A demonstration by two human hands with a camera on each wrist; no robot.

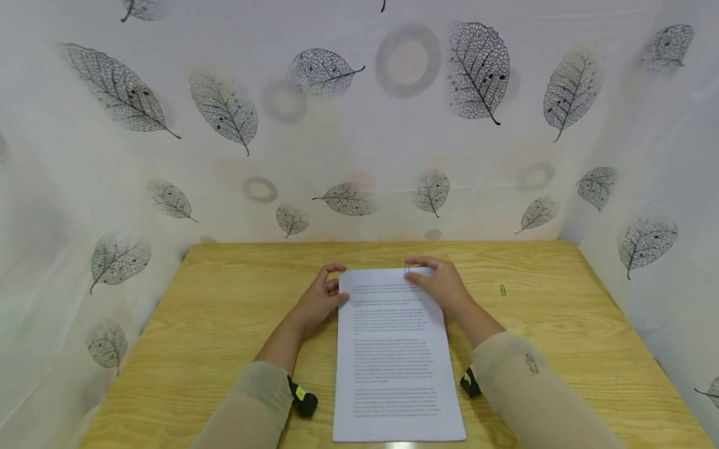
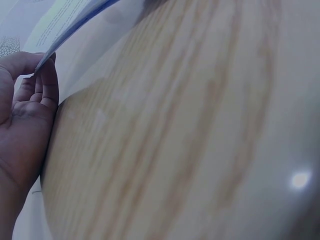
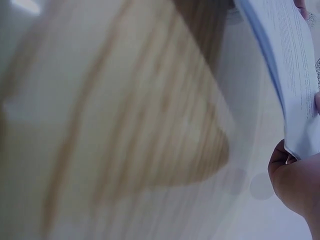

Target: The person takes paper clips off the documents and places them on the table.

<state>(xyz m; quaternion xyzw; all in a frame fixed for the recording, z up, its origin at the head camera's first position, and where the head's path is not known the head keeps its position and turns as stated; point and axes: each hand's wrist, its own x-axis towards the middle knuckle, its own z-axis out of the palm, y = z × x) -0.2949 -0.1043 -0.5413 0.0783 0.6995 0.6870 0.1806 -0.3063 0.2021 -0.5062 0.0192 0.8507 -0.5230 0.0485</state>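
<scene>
A stack of printed paper sheets (image 1: pixel 396 360) is held between both hands, the printed side facing the head camera. At its upper left edge, my left hand (image 1: pixel 320 300) pinches the sheets, thumb in front and fingers behind; the left wrist view shows the same hand (image 2: pixel 30 105) gripping a paper corner. By the upper right corner is my right hand (image 1: pixel 447 285), its thumb over the front and index finger beyond the top edge. Between those fingertips a thin, pale paper clip (image 1: pixel 407 269) shows at the top edge. In the right wrist view the right hand (image 3: pixel 297 185) partly hides the corner.
A green paper clip (image 1: pixel 502 290) lies on the wooden table (image 1: pixel 210 338), to the right of the right hand. Leaf-patterned curtains (image 1: pixel 351 137) enclose the table's back and sides. Small black devices with straps sit at both wrists.
</scene>
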